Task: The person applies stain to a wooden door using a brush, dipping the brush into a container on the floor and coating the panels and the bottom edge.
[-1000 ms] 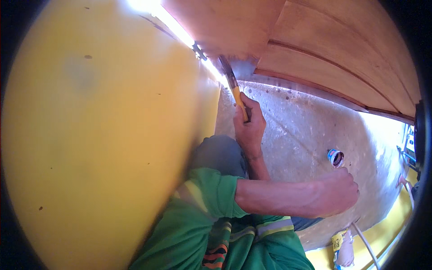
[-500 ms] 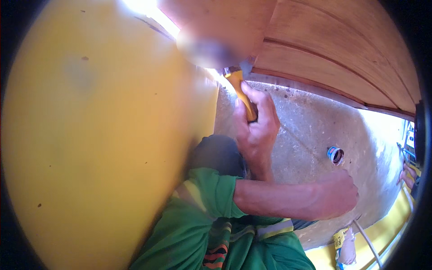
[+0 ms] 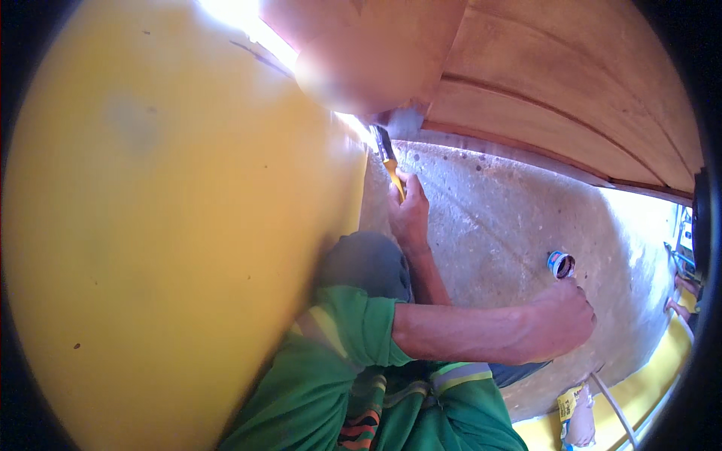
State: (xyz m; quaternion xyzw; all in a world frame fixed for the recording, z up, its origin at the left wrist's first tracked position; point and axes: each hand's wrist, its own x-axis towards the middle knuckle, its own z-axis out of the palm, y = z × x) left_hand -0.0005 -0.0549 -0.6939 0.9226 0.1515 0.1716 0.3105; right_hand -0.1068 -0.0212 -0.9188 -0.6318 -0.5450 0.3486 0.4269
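Paintbrush (image 3: 387, 158), twelve o'clock: likely light, soft-tipped; best held by yellow handle (image 3: 392, 171). Right hand (image 3: 411, 219) grips it; left hand (image 3: 565, 322), four o'clock: grasp unclear.

Blown-out light enters through the gap (image 3: 272, 46) between the yellow wall (image 3: 188, 225) and the wooden door (image 3: 541, 120); glare whitens the floor (image 3: 489, 225) near its right edge. A blurred smudge veils part of the door; lines bow toward black corners.
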